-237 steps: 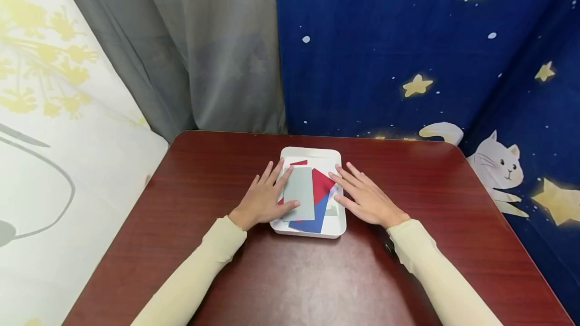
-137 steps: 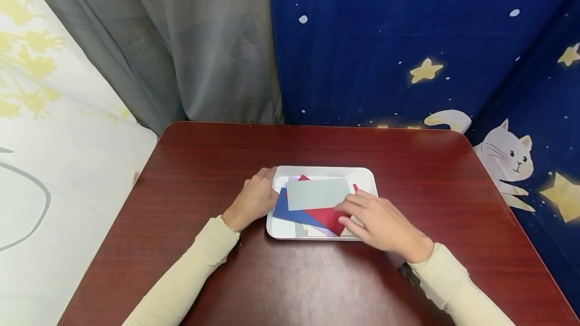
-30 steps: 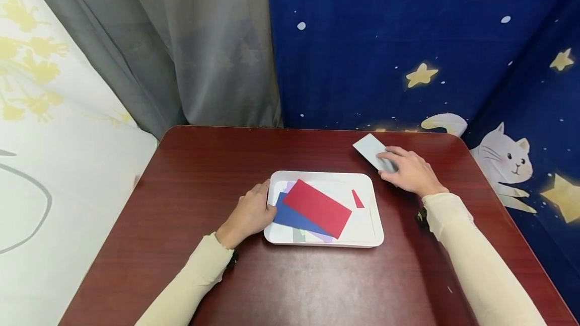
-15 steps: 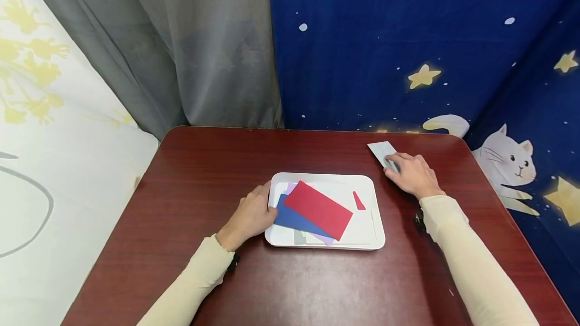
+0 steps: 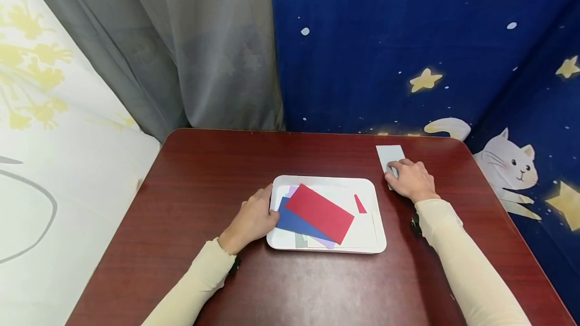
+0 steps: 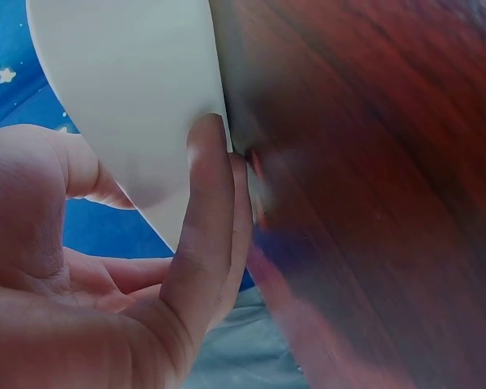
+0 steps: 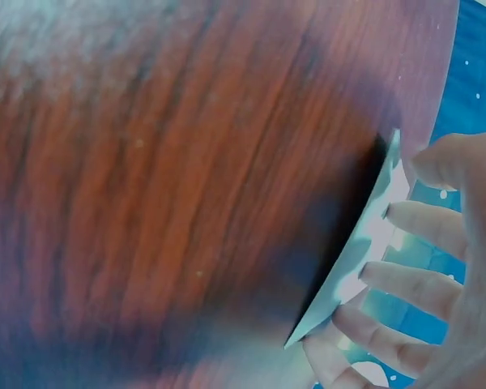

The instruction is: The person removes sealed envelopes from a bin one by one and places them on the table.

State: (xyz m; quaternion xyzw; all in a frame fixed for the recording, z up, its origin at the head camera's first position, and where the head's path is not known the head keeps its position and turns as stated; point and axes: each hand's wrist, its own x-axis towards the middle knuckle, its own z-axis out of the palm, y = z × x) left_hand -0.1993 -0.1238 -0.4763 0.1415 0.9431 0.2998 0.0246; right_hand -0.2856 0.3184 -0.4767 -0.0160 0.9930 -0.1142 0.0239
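Note:
My left hand [image 5: 251,215] grips the left end of a white tray [image 5: 378,235], with the thumb over the rim. The left wrist view shows fingers along the tray's outer wall [image 6: 138,81]. A red paper rectangle [image 5: 319,213] lies in the tray, across a blue paper piece [image 5: 296,221]. Lilac paper [image 5: 329,243] peeks out beneath, and a small red sliver [image 5: 360,204] lies at the right. Beyond the tray's right corner, my right hand [image 5: 413,180] rests its fingertips on a pale grey card [image 5: 389,153]. In the right wrist view the fingers spread along this card [image 7: 348,251].
The dark red wooden table [image 5: 217,165] surrounds the tray. Its far edge runs close behind the grey card. A grey curtain [image 5: 226,49] and a blue star-patterned curtain [image 5: 362,49] hang behind the table.
The tray was turned from lengthwise to crosswise. My right hand took the grey card from the tray to the table's far right, where it has since rotated to point away. My left hand stays at the tray.

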